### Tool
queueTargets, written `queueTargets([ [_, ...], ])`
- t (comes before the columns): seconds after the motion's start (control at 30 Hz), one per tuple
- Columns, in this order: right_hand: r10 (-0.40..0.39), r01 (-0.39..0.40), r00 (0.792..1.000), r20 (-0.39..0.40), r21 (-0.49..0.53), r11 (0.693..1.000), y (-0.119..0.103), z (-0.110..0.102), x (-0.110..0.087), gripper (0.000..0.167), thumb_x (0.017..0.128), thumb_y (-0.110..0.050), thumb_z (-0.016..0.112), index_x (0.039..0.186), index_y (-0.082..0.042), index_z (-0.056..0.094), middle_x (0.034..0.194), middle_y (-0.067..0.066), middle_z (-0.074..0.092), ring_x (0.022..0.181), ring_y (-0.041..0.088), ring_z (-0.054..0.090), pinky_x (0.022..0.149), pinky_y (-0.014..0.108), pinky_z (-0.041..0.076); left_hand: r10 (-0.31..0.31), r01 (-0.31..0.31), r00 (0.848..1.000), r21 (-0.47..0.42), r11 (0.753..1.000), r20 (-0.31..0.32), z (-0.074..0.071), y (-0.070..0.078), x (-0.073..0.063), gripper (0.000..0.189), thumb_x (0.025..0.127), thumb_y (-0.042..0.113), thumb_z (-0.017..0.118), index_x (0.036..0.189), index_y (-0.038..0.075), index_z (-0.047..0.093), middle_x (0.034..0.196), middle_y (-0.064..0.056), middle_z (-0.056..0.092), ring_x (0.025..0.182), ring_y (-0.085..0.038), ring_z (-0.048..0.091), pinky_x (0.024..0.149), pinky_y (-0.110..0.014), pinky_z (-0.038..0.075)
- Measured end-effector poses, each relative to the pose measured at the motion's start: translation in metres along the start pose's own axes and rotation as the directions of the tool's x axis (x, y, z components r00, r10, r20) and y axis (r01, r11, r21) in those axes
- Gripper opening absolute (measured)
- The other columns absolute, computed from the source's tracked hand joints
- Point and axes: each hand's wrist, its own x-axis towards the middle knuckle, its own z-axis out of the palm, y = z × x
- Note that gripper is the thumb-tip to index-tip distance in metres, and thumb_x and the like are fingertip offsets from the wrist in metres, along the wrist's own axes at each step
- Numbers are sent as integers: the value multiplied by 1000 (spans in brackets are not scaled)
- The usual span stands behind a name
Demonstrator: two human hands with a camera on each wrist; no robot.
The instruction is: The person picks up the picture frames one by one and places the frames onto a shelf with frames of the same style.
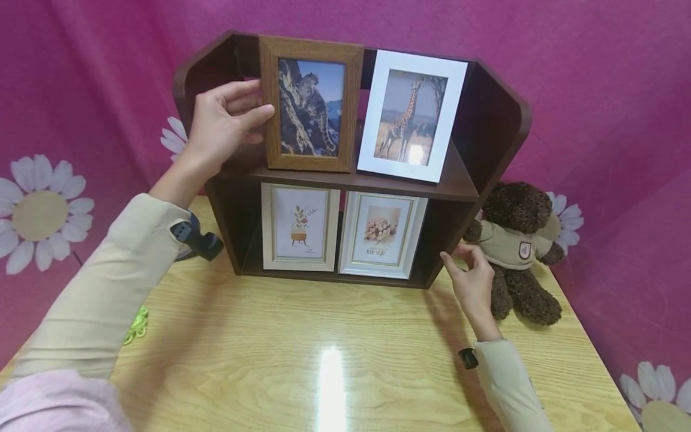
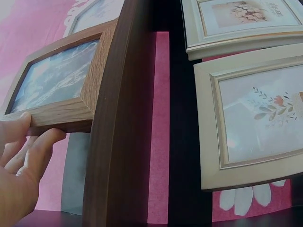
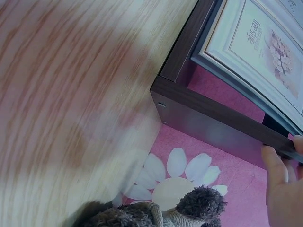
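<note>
My left hand (image 1: 221, 123) pinches the left edge of a brown wooden picture frame (image 1: 356, 108) showing a spotted big cat. The thumb lies on its front and the fingers are at its side; in the left wrist view the picture frame (image 2: 61, 109) stands on the upper shelf. Low on the right, my right hand (image 1: 475, 282) grips the front edge of the dark brown shelf unit's side panel (image 3: 208, 125). Beside the brown frame leans a white picture frame (image 1: 367, 132) with a giraffe. On the lower level stand a cream frame (image 1: 267, 228) and a white-and-gold frame (image 1: 421, 234).
The dark brown shelf unit (image 1: 502, 120) stands on a wooden table (image 1: 259, 348). A brown teddy bear (image 1: 507, 246) sits to its right. Left of it are a dark round-based object (image 1: 189, 252) and a green item (image 1: 139, 324). Pink flowered cloth (image 1: 610, 150) hangs behind.
</note>
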Motion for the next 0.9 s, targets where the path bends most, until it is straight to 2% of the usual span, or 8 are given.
queueTargets([
  [0.1,1,-1,1000,1,-9,1000,0,0,0,24,84,-7,72,102,4,59,83,-30,52,84,-7,56,78,21,52,-4,4,1000,16,1000,11,-1,-1,1,50,84,11,72,132,8,56,125,-15,62,90,-7,66,59,-17,58],
  [0.23,-2,2,1000,1,-6,1000,-1,-1,-1,24,84,-7,71,102,4,59,84,-30,53,84,-10,56,69,7,48,-24,23,999,30,999,25,-3,-1,3,51,85,13,72,133,9,55,126,-15,61,93,-9,66,61,-18,58],
  [0.3,-3,3,1000,1,-3,1000,0,-1,0,24,84,-7,71,101,5,59,84,-30,53,84,-11,55,68,5,47,-38,38,999,33,999,30,-3,-1,4,52,84,14,72,133,10,55,126,-14,61,94,-11,66,61,-18,58],
  [0.4,-2,2,1000,1,-7,1000,0,-1,-1,24,84,-7,71,101,4,59,84,-30,53,84,-11,55,69,9,49,-55,54,998,24,998,37,-4,-1,7,51,84,14,72,133,9,56,125,-13,62,92,-11,66,61,-18,58],
  [0.6,-1,1,1000,-3,-8,1000,0,0,0,24,83,-5,72,101,4,59,85,-30,52,84,-11,55,78,24,53,-71,71,997,11,997,40,-3,-4,13,51,85,13,72,133,8,55,123,-13,63,86,-8,66,59,-19,58],
  [0.9,0,1,1000,-11,10,1000,-2,0,0,22,82,-3,72,98,5,59,85,-29,53,84,-7,56,76,23,53,-105,105,993,-6,994,51,-3,-4,19,52,84,11,71,133,7,54,115,-10,65,85,-10,65,56,-19,58],
])
